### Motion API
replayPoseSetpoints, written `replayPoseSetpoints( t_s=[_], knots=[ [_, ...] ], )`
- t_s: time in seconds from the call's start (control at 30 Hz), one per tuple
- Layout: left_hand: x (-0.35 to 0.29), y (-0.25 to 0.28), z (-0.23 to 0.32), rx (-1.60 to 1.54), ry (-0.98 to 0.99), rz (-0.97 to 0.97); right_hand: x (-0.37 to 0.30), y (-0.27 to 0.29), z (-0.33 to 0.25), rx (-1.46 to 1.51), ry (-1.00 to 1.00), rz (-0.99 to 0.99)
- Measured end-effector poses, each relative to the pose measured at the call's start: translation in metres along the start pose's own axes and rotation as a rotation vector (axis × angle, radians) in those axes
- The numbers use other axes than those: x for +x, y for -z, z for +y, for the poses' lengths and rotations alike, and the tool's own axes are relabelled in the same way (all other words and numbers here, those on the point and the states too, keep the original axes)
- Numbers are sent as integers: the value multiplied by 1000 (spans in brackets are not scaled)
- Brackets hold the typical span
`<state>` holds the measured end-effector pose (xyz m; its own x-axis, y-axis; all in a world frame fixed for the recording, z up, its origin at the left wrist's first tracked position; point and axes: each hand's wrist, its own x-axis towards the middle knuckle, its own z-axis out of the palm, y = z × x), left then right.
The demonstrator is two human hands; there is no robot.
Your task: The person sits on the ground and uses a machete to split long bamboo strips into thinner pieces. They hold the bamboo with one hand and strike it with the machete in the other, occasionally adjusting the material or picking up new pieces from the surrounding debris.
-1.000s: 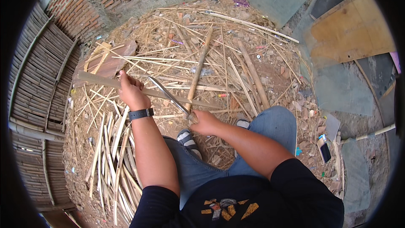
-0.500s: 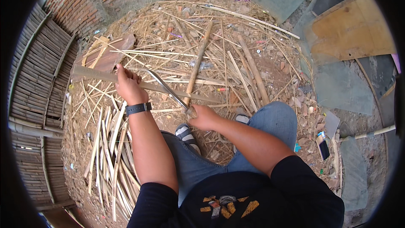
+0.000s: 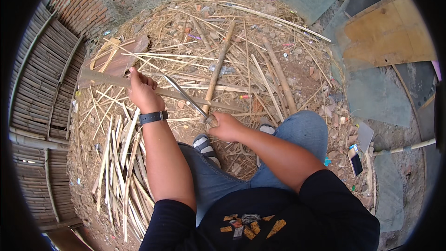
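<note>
Left hand (image 3: pixel 141 90) clamped around a long flat bamboo slat (image 3: pixel 172 92), fingers curled over its top edge, black wristwatch (image 3: pixel 153 117) just below on the wrist. Right hand (image 3: pixel 226 127) closed tight on the handle of a long thin blade (image 3: pixel 186 96), knuckles up, handle itself swallowed by the fist. Blade running up and to the left from the fist, lying across the slat just right of the left hand and touching it. Slat stretching from the reddish board (image 3: pixel 118 60) at far left down to the right, ending near the right hand.

Against half a second ago: left hand in much the same grip at much the same spot on the slat; right hand a shade lower, blade at nearly the same slant. Against a full second ago: left hand shifted upward, slat lifted with it.

Beyond the hands: split pale strips (image 3: pixel 123 167) heaped to the left of the knee, round bamboo poles (image 3: pixel 218 62) among the straw litter ahead, a striped shoe (image 3: pixel 204 146) between the forearms, a phone (image 3: pixel 357 160) on the ground at right.

Hard to make out: blade's edge against the slat, whether biting in or only resting. Slat's far left end lost against the board. Left foot hidden below the arm.
</note>
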<state>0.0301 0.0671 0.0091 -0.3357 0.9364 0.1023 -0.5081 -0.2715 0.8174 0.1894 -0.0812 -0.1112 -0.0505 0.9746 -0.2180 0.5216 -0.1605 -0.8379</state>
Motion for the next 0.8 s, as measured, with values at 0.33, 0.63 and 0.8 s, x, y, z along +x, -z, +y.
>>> replayPoseSetpoints(
  t_s=[0.33, 0.63, 0.8],
  knots=[
    [-4, -2, 3, -6, 17, 12, -5, 10, -12, 32, 4, -90],
    [4, 5, 2, 12, 8, 19, -6, 14, -22, 46, -50, -97],
    [-1, -4, -2, 0, 18, -19, -3, 6, -5, 72, 32, -61]
  ],
)
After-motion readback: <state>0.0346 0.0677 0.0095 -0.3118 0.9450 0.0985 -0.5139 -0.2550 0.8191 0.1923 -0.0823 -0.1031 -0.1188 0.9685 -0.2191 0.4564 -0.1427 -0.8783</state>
